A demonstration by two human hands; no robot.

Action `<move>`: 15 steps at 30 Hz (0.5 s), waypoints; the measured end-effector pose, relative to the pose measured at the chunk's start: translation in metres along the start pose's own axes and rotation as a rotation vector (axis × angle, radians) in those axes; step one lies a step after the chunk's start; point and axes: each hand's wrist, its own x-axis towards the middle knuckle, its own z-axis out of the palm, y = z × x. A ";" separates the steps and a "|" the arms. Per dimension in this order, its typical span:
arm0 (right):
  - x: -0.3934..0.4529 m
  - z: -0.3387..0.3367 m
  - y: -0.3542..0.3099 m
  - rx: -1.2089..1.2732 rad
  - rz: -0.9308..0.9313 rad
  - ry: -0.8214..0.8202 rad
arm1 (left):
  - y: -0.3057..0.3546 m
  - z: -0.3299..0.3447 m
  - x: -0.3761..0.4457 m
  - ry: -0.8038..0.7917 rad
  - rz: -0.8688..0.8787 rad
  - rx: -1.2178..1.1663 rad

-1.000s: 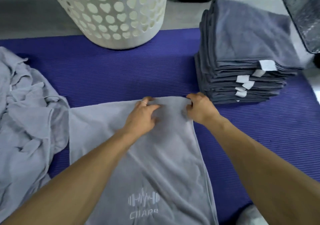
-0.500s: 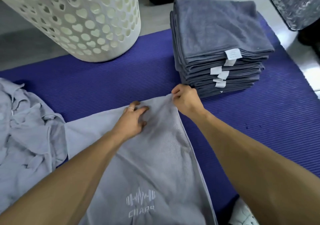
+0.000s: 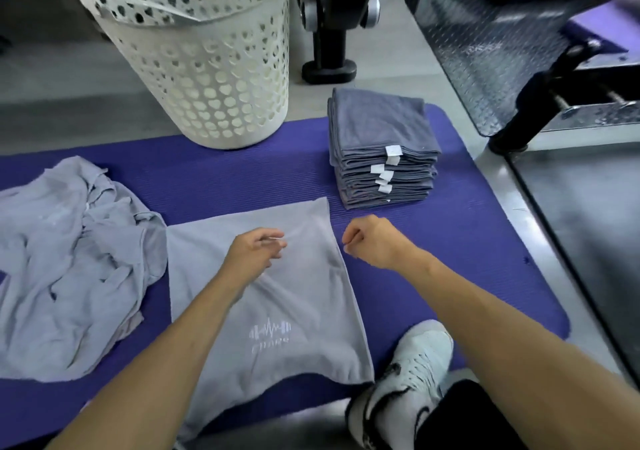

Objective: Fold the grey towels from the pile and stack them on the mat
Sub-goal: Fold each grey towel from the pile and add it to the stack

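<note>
Left hand point(image 3: 254, 254) over the spread towel point(image 3: 277, 297), fingers loosely parted, holding nothing; whether touching the cloth, could not tell. Right hand point(image 3: 372, 240) just beside the towel's right edge, above the mat point(image 3: 467, 242), fingers curled on nothing. Towel lay flat on the mat, logo up, near end hanging off the mat's front edge. Unfolded pile point(image 3: 69, 266) close on the left, folded stack point(image 3: 382, 148) beyond on the right, basket point(image 3: 207, 69) behind, shoe point(image 3: 412, 366) by the near corner. Risk judged: crooked fold from the hanging end dragging; also snagging the pile, or nudging the tall stack when placing.
</note>
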 end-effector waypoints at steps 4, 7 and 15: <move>-0.079 0.021 0.010 0.115 0.071 0.049 | -0.006 -0.002 -0.070 -0.022 0.001 -0.069; -0.129 0.042 0.026 0.203 0.183 0.076 | -0.018 0.000 -0.112 -0.050 -0.014 -0.078; -0.185 0.109 0.077 0.426 0.420 0.145 | -0.072 0.034 -0.181 -0.099 -0.132 -0.062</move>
